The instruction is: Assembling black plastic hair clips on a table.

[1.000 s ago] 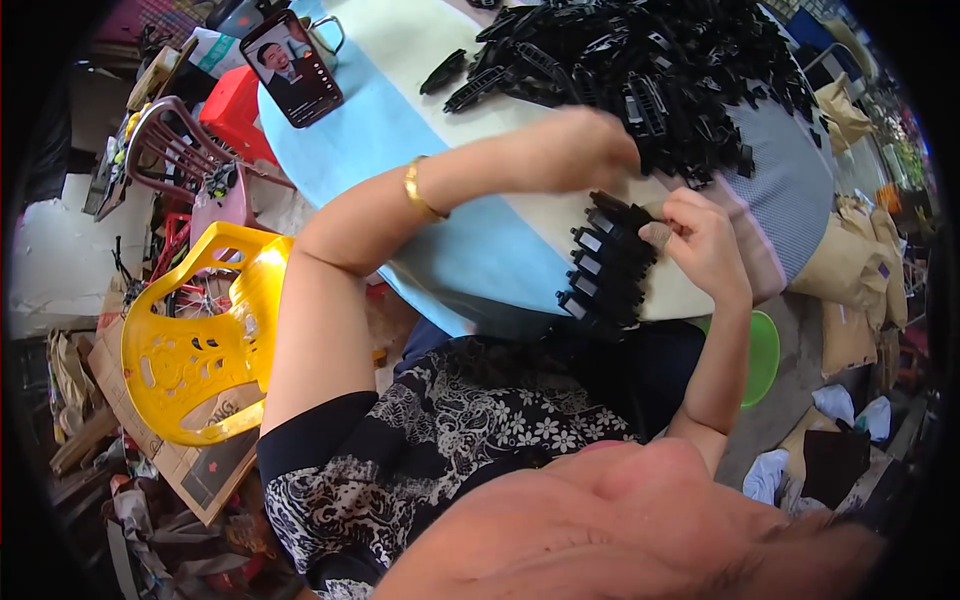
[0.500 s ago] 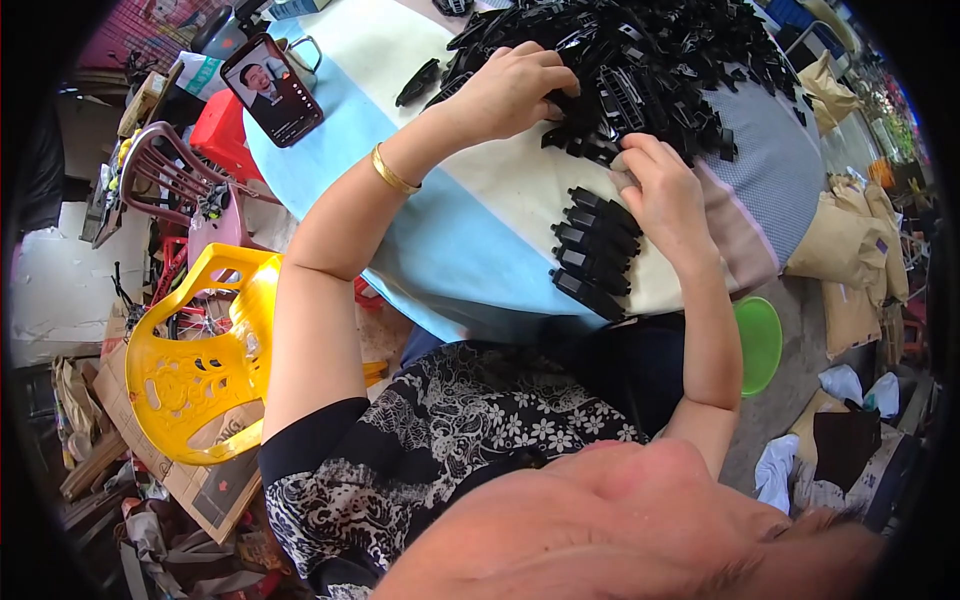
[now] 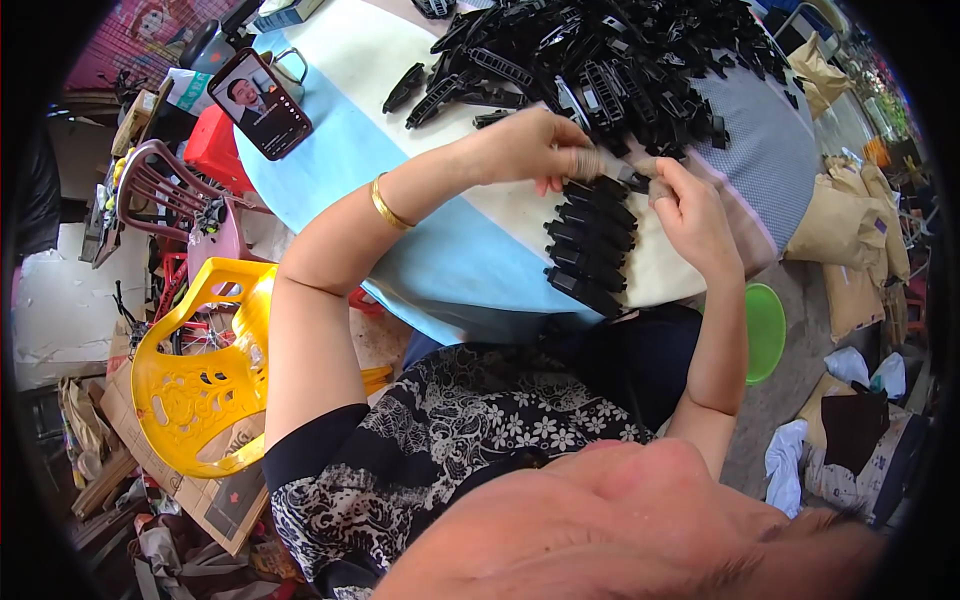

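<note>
My right hand [image 3: 693, 208] pinches a small black plastic part [image 3: 632, 178] above the table. Close on its left, my left hand [image 3: 543, 150] has its fingers curled toward the same part. Motion smears the left fingertips, so what they hold cannot be made out. Just below both hands, a row of several matching black plastic pieces [image 3: 588, 262] lies side by side on the cloth. Beyond them spreads a large heap of black plastic parts [image 3: 640, 65], with a few loose ones at its left edge.
A striped cloth [image 3: 420, 250] covers the round table. At its left side a phone [image 3: 258, 105] stands by a metal mug [image 3: 290, 65]. A yellow plastic chair [image 3: 205, 375] is to my left. On the right are a green basin [image 3: 765, 333] and brown paper sacks [image 3: 835, 240].
My left hand has drawn back from the heap toward me and now meets the right hand over the row. My right hand has moved slightly nearer, with a black part showing at its fingertips.
</note>
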{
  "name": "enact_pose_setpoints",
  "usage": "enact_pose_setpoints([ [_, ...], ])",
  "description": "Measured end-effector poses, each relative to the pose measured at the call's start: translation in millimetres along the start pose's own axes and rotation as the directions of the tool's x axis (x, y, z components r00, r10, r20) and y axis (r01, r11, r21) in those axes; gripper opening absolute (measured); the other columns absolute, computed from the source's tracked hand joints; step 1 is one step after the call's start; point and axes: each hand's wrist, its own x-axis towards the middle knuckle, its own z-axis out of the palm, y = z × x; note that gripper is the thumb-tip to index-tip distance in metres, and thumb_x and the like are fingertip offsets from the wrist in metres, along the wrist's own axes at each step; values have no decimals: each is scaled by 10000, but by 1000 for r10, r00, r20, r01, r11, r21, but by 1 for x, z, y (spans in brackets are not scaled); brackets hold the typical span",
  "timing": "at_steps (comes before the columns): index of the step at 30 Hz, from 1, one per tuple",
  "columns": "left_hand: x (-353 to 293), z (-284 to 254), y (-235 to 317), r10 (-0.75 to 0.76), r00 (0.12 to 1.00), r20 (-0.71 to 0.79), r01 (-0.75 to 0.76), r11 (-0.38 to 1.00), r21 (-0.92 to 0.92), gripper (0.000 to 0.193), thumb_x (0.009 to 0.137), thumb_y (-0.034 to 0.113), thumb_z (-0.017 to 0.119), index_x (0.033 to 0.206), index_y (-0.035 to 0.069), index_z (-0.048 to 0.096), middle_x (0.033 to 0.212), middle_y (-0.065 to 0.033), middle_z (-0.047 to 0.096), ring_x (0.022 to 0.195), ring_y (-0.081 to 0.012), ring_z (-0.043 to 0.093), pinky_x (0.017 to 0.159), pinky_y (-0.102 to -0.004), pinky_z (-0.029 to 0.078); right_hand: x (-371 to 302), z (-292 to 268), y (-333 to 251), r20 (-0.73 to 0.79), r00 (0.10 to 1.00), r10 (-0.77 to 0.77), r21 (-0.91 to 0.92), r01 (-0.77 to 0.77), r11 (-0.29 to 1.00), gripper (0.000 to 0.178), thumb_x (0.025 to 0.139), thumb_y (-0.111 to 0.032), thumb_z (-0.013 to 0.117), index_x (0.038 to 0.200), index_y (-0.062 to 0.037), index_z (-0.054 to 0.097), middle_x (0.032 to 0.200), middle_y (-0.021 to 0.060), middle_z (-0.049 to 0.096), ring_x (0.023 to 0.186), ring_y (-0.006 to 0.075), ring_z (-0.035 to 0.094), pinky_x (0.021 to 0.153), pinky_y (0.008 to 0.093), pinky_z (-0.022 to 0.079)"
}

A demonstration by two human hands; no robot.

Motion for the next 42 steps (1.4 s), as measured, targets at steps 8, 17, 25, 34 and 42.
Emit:
enact_pose_setpoints([
  [8,0,21,-12,380,912,-154,-238,796,556,298,767,163,662,1027,17,651,959,-157,596,893,-323,596,788,-389,495,-2,-5,-5,-14,998,-54,-211,50,976,186,730,23,600,915,10,597,829,102,580,696,283,599,609,371,467],
  [17,6,13,-18,440,879,-182,-270,776,570,233,716,118,700,914,2,663,834,-124,607,755,-293,597,696,-350,491,-3,-2,-13,-82,963,-258,-238,233,943,114,725,12,623,839,13,628,808,101,590,703,279,593,616,361,468],
  [25,10,19,-18,497,853,-156,-377,796,474,188,697,91,702,845,-14,653,796,-113,588,723,-277,587,666,-334,484,17,10,-18,-5,965,-262,-210,255,944,156,686,14,612,834,3,662,771,105,563,698,287,585,619,378,469],
  [34,8,-3,-9,544,818,-187,-304,685,662,214,716,125,681,924,73,670,997,-91,602,968,-287,552,831,-366,467,13,-3,9,6,995,-103,-120,103,987,186,718,10,592,893,-6,654,811,106,583,677,281,578,612,347,471],
  [42,27,-22,-35,649,746,-149,-193,424,885,347,745,82,645,1090,117,622,1070,-26,580,1046,-241,500,901,-384,407,15,-5,10,-148,981,-128,-414,56,909,259,737,-16,591,989,-37,647,904,99,603,821,298,601,744,383,485],
])
